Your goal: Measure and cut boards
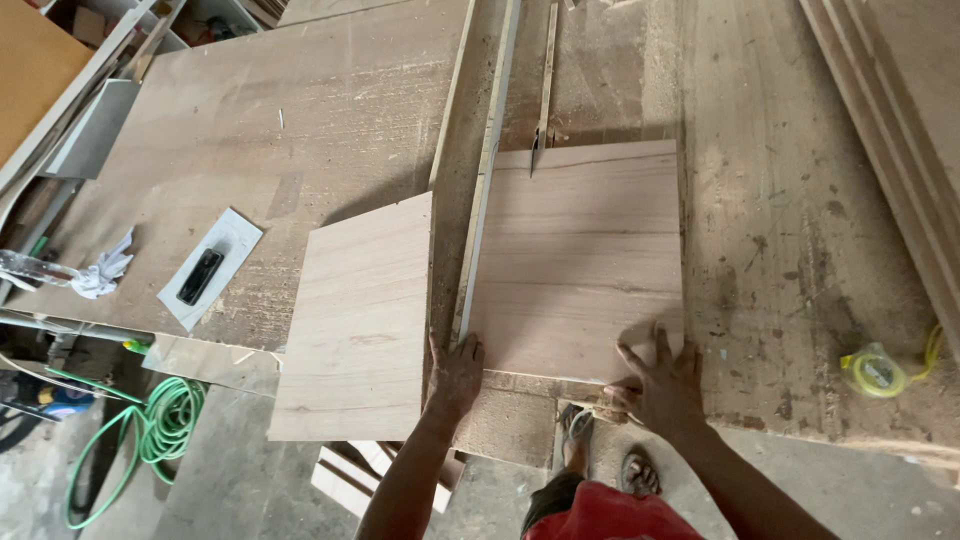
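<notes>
While the left hand point(456, 372) grips the straightedge point(484, 190) end and the right hand point(662, 385) lies flat on the plywood panel point(580, 255) between them, either could slip on sawdust.

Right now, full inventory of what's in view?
right panel: 1, pale wood, on the bench under both hands
left panel: 1, pale wood, overhanging the near bench edge
straightedge: 1, pale, long, along the right panel's left edge
workbench: 1, brown, dusty, across the frame
tape measure: 1, yellow, right end of bench
dark object on white block: 1, left of bench
white rag: 1, far left
hose: 1, green, coiled on floor, lower left
stacked boards: several, brown, upper right
left hand: at the straightedge's near end
right hand: flat on the right panel's near corner
</notes>
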